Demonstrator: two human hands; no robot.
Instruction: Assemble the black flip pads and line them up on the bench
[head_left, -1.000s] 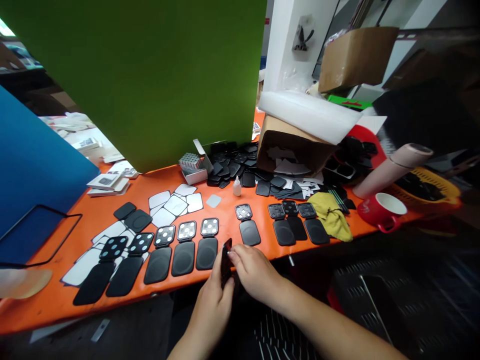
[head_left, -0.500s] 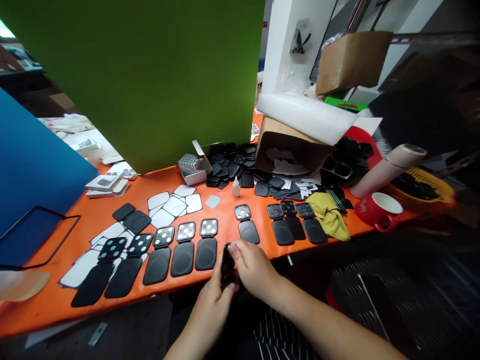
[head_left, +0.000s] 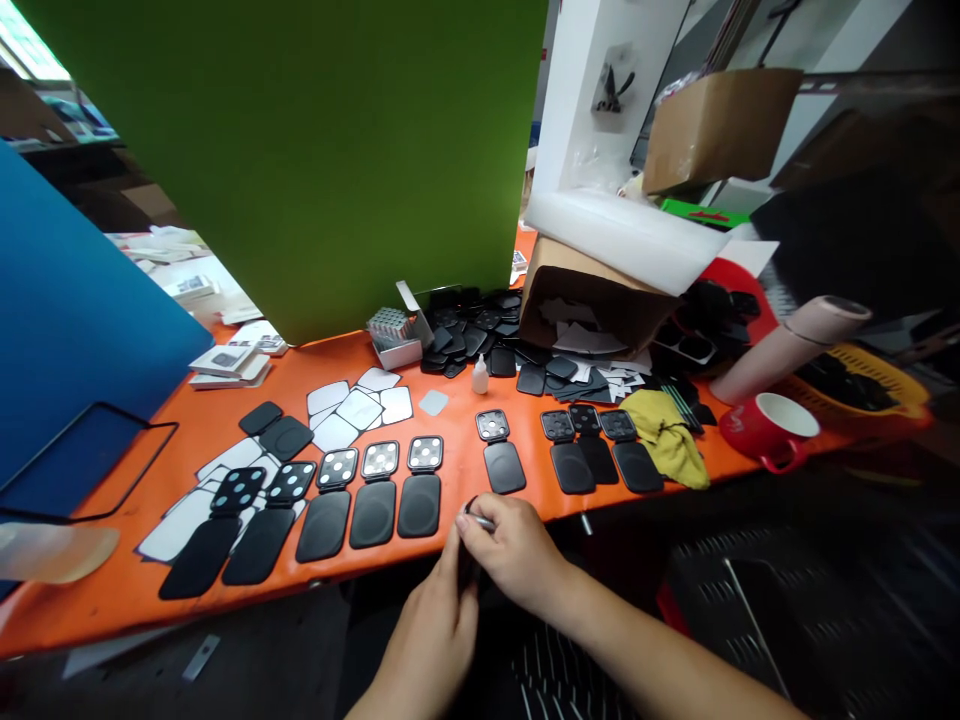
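Just off the table's front edge, my left hand [head_left: 435,620] is wrapped round a black folding wireless charger, which my fingers mostly hide. My right hand [head_left: 517,550] closes on the upper end of the same piece, where a shiny rim [head_left: 482,521] shows beside the thumb. Beyond my hands lies a similar black charger [head_left: 505,467], opened flat with its dotted square upper half [head_left: 492,426] away from me. More open chargers [head_left: 373,513] stand in a row to the left, and a further group [head_left: 574,467] lies to the right.
White sheets [head_left: 358,409] lie on the orange table [head_left: 450,470]. A small white bottle [head_left: 480,376] stands before a heap of black parts [head_left: 469,325]. At right are a yellow cloth [head_left: 667,440], a red mug [head_left: 765,430], a pink flask [head_left: 787,345] and an open carton [head_left: 592,295].
The charger in my hands has turned so that less of it shows. My right hand has shifted slightly down and right. The whole view has swung a little to the left.
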